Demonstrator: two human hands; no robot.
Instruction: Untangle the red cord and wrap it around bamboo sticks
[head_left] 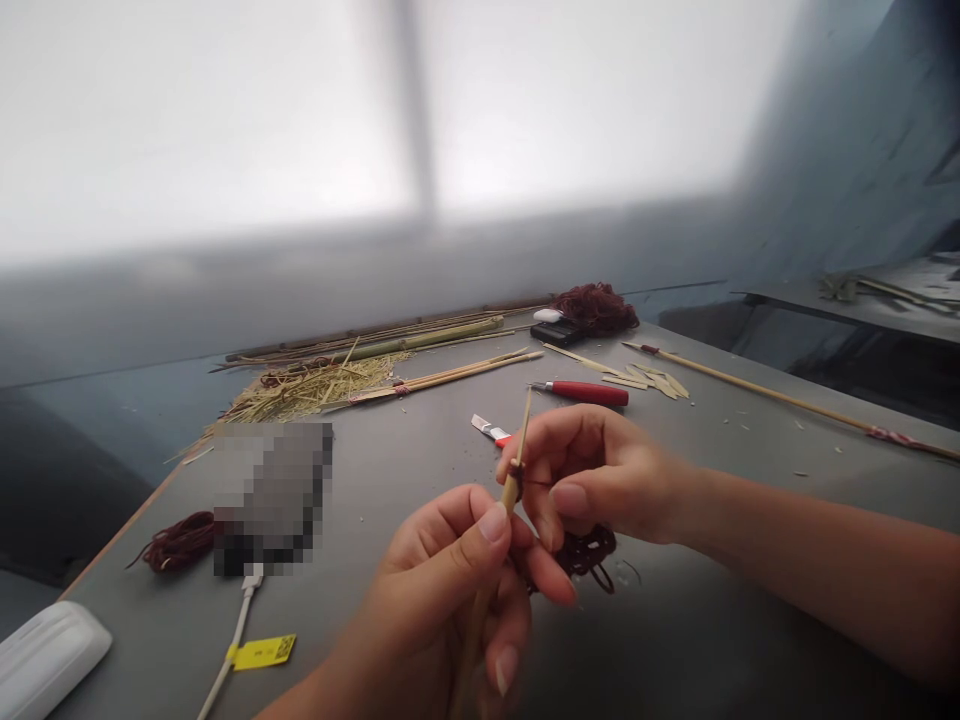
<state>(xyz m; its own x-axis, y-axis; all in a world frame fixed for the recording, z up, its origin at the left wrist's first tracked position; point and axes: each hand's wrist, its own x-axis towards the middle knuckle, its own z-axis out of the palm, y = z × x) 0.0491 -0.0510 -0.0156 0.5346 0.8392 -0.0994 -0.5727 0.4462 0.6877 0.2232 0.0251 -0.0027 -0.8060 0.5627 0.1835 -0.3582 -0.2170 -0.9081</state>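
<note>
My left hand (450, 590) is closed round a thin bamboo stick (516, 470) that points up and away from me. Just beyond it, my right hand (592, 470) pinches a dark red thread (536, 483) that runs to the stick near its upper part. A loose bundle of the same dark red thread (589, 552) lies on the grey table (390, 480) under my right hand. Both hands hover close together over the table's middle.
A red-handled knife (585, 392), a small cutter (491, 431), bamboo sticks (450, 375), shavings (315, 390) and a thread ball (596, 307) lie farther back. A long stick (787, 400) runs right. At left are a thread coil (176, 542), a blurred object and a white cable (236, 640).
</note>
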